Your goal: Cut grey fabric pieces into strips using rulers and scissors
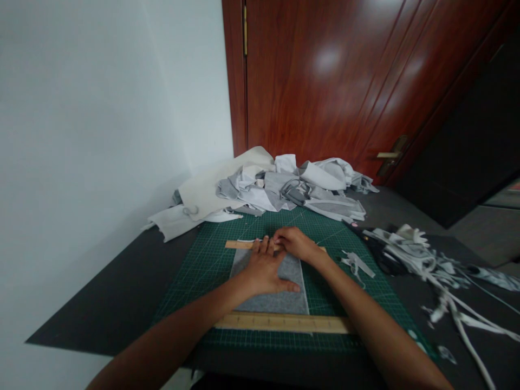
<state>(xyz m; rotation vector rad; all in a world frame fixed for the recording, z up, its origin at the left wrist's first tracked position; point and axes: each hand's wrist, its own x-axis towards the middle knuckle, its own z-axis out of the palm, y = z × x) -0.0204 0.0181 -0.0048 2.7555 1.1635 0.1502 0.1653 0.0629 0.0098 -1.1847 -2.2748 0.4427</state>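
Left hand (264, 271) spread flat, pinning the grey rectangular felt piece (284, 300) to the green gridded cutting mat (203, 271), fingertips on the pale wooden ruler (238, 245) at its far edge. Right hand (298, 244) curled beside it, grip unclear. Likely lining up that edge; any stroke there needs the ruler held firm.

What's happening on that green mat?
A person is working on a green cutting mat. Their left hand presses flat on a grey piece of fabric and touches a wooden ruler at its far edge, where the right hand rests too. A second ruler lies along the near edge. Fabric scraps are piled behind.
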